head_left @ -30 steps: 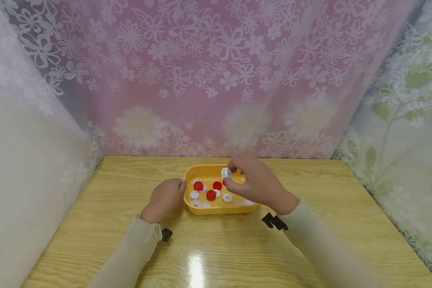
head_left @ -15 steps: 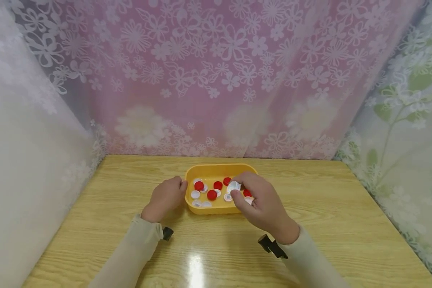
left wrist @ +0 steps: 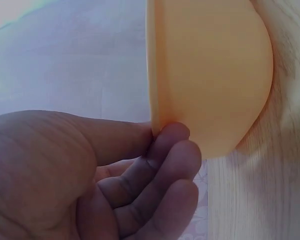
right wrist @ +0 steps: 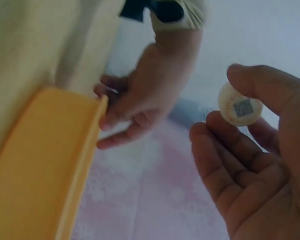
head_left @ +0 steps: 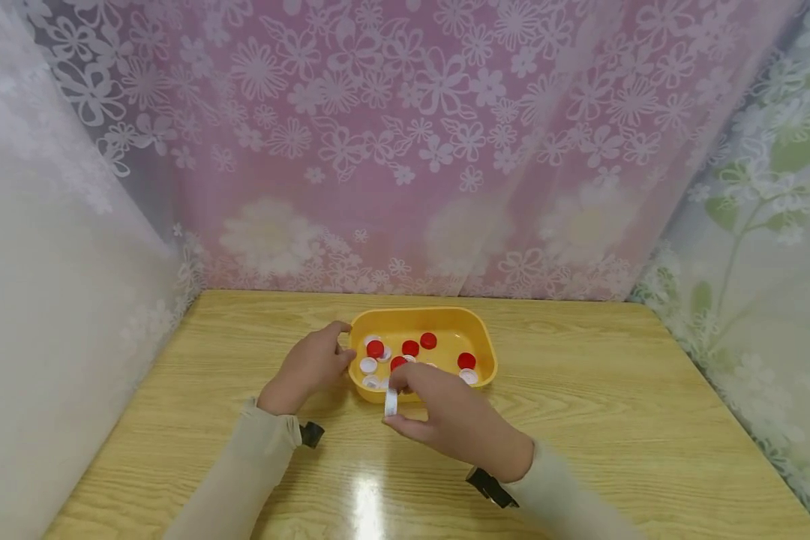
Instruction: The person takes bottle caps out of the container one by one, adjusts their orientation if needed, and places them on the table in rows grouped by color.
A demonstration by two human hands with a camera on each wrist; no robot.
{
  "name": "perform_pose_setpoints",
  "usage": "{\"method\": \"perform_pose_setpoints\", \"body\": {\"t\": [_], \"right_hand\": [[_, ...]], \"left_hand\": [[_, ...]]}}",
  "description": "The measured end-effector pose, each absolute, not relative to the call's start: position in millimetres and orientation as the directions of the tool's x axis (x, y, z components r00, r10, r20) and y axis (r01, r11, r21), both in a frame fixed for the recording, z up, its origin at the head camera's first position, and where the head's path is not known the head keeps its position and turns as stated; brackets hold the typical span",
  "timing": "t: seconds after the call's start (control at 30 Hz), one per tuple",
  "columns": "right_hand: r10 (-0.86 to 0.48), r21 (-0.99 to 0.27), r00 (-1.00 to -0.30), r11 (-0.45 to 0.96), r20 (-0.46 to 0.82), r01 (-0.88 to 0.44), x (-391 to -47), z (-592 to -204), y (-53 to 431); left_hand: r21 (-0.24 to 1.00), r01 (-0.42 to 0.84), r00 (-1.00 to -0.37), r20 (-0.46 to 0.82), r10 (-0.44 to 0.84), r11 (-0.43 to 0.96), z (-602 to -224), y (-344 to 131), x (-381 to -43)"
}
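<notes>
My right hand point(head_left: 462, 412) pinches a white bottle cap point(head_left: 391, 401) between thumb and fingers, just in front of the yellow basin point(head_left: 445, 315). In the right wrist view the cap's round face point(right wrist: 241, 109) turns to the camera, with a QR code printed on it. My left hand point(head_left: 309, 371) holds the basin's left end by the rim; in the left wrist view its thumb lies at the edge and the fingertips point(left wrist: 176, 132) at the outer wall. Inside the basin lie several red bottle caps point(head_left: 466, 361) and several white ones point(head_left: 367, 365), some partly hidden by my right hand.
The basin stands on a wood-grain table point(head_left: 580, 390), towards its back edge. Behind it hangs a pink floral curtain point(head_left: 351, 187), with pale floral cloth on the left and right point(head_left: 769, 285). Both wrists wear dark camera mounts point(head_left: 491, 487).
My right hand has carried the white cap from over the basin's right part, leftward and towards me, past the front rim. The left hand's index finger has straightened somewhat at the rim.
</notes>
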State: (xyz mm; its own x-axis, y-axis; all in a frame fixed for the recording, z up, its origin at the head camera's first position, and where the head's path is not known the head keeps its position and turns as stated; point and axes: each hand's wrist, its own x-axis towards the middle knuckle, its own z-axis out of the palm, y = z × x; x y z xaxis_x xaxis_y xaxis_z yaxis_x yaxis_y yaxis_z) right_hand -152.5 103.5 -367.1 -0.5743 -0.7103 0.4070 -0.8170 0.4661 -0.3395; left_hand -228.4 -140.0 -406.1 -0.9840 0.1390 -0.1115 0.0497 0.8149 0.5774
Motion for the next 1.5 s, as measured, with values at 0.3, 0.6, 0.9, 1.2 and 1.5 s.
{"method": "perform_pose_setpoints", "body": {"t": [0.3, 0.6, 0.9, 1.2, 1.5], "right_hand": [[-0.855, -0.220, -0.503, 0.471, 0.128, -0.854, -147, -403, 76], [-0.796, -0.124, -0.606, 0.601, 0.002, -0.790, -149, -418, 72], [-0.787, -0.113, -0.617, 0.615, -0.012, -0.781, -154, -428, 73], [-0.763, -0.101, -0.647, 0.644, -0.006, -0.758, -156, -433, 71], [-0.778, -0.080, -0.628, 0.626, 0.004, -0.776, -157, -433, 72]], "left_hand": [[0.575, 0.078, -0.983, -0.092, 0.159, 0.814, -407, -139, -228], [0.509, 0.110, -0.982, -0.075, 0.172, 0.853, -407, -138, -228], [0.470, 0.108, -0.981, -0.090, 0.170, 0.876, -405, -135, -227], [0.486, 0.103, -0.981, -0.096, 0.170, 0.868, -404, -134, -227], [0.475, 0.130, -0.979, -0.075, 0.188, 0.870, -405, -134, -227]]}}
